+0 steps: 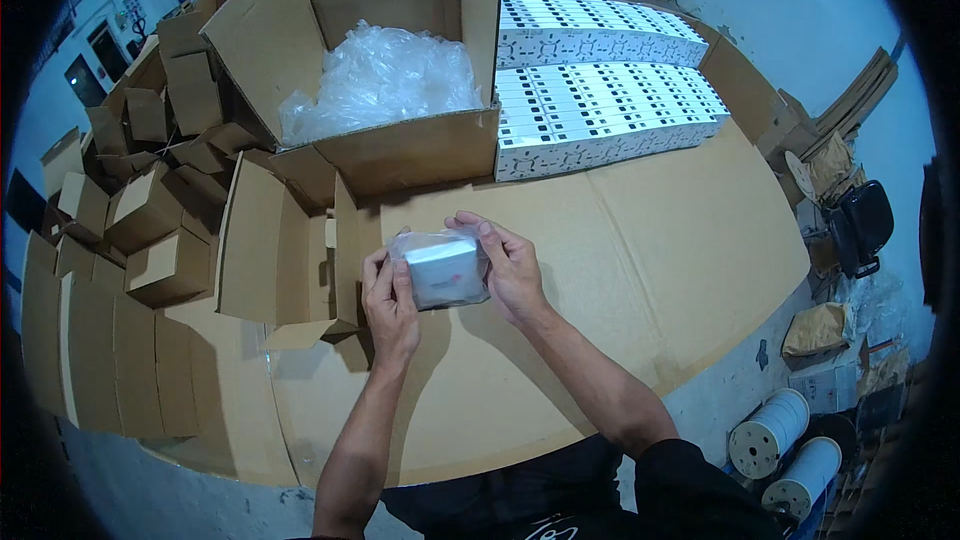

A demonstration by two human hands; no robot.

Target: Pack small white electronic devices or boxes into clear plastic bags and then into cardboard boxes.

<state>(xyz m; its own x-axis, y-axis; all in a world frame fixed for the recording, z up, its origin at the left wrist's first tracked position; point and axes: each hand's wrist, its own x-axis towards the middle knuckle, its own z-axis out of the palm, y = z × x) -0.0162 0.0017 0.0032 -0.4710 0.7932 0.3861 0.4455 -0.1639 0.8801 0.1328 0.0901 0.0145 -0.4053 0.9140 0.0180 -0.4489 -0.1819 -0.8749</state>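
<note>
The left fingers pinch the left side of a flat, white, boxy pack in clear plastic film, thumb laid over its near face. The right fingers close on the film at the opposite upper corner, thumb and forefinger together. So the one pack hangs between the two sets of fingers, above a desk covered in brown cardboard.

To my eye the step in hand is handling the film around the pack; whether it is going on or coming off I can't tell. The next move seems to call for a firm left hold while the right fingers control the loose film.

Just left of the left fingers stands one small, open, brown cardboard box. Beyond both sets of fingers is one large, open, brown carton, heaped with crumpled clear plastic bags too tangled to count. Beyond and right of the right fingers sit two long blocks of white printed boxes; I can't count the single boxes reliably. Well off to the right are one black chair and, lower down, two white spools.
</note>
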